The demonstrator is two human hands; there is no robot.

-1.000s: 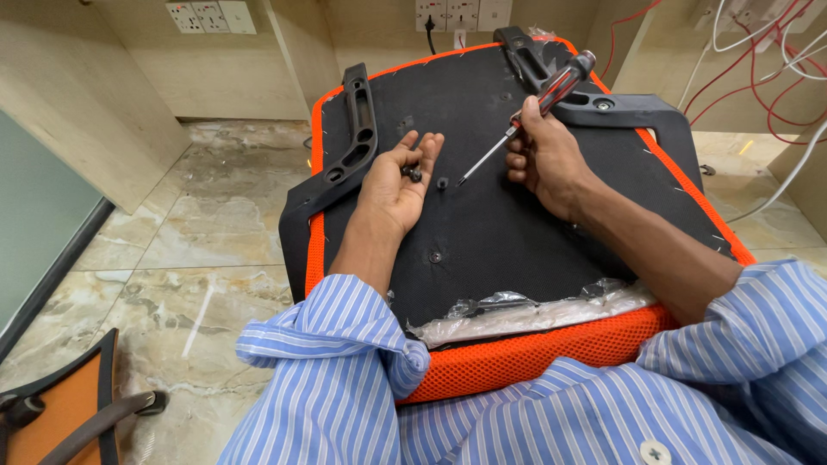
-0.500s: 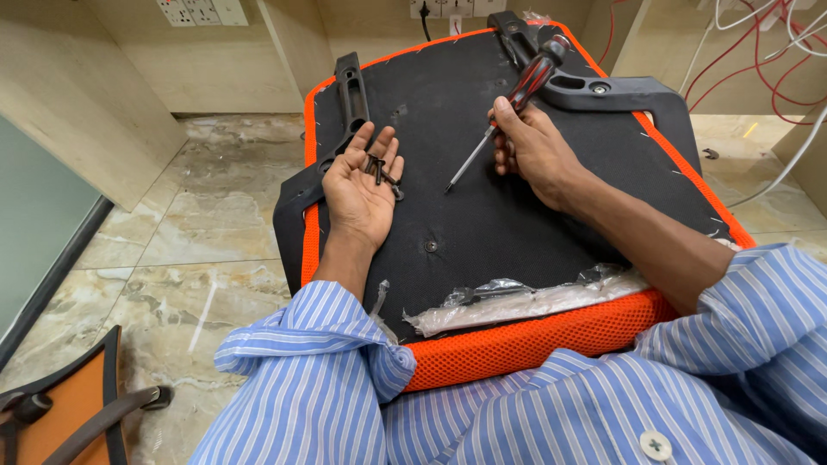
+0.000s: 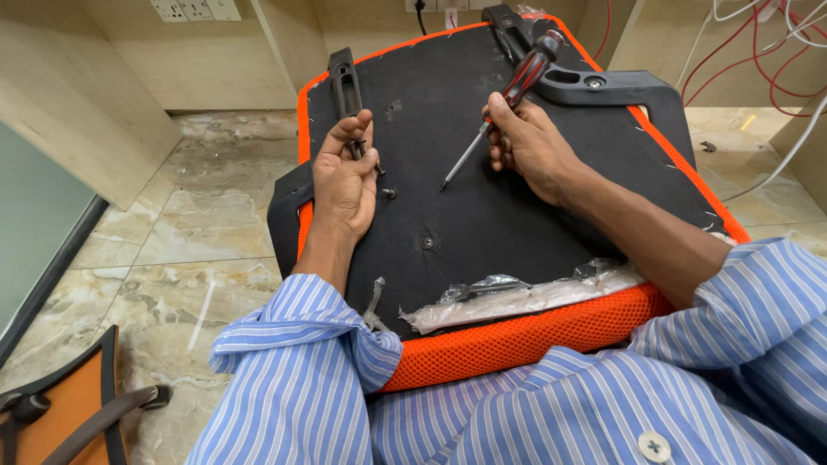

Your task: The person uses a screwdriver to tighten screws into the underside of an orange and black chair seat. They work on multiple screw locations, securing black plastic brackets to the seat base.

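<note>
Upturned chair seat, both hands at work

Orange chair seat (image 3: 517, 344) lying bottom-up on lap, black underside facing up. Left hand (image 3: 345, 181) pinching small dark screws (image 3: 360, 148) beside left armrest bracket (image 3: 346, 82). Right hand (image 3: 530, 146) gripping red-black screwdriver (image 3: 504, 99), tip angled down toward underside. Clear plastic wrap (image 3: 517, 297) along near edge. Marble floor (image 3: 172, 250) below.

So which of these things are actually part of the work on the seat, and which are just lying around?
In use:
- left hand closed on small dark screws
- right hand gripping the screwdriver
- upturned seat base, orange mesh edge
- black armrest brackets

Lying about:
- crumpled plastic wrap
- red and white cables
- orange chair part on the floor
</note>
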